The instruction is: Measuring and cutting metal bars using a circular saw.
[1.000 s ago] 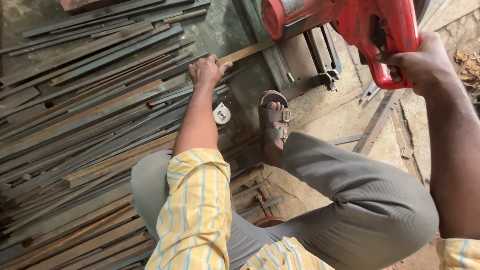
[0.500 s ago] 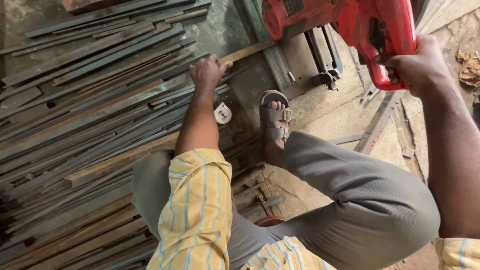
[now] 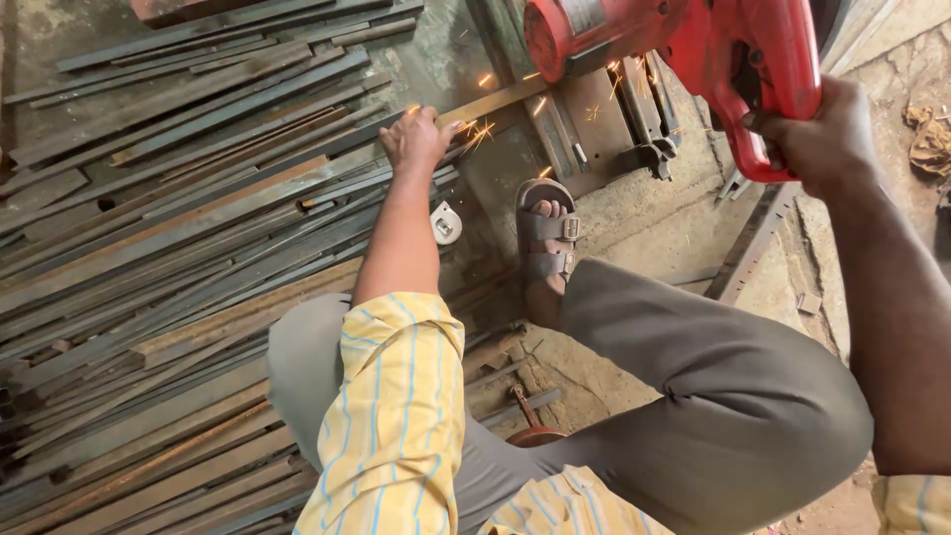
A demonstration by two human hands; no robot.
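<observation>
My left hand [image 3: 418,141] presses down on a flat steel bar [image 3: 490,102] that runs under a red cut-off saw [image 3: 693,50]. My right hand [image 3: 817,134] grips the saw's red handle at the top right. Orange sparks [image 3: 475,124] fly from the bar near my left fingers. The blade itself is hidden behind the saw's body. My sandalled foot [image 3: 547,238] rests on the ground just below the saw's metal base [image 3: 604,129].
A large pile of long flat steel strips [image 3: 168,228] covers the ground on the left. A small white tape measure [image 3: 445,224] lies beside my left forearm. Loose metal offcuts [image 3: 753,243] sit on the dirt floor at right.
The saw has come down onto the bar and sparks now fly around my left hand. Both hands keep their hold.
</observation>
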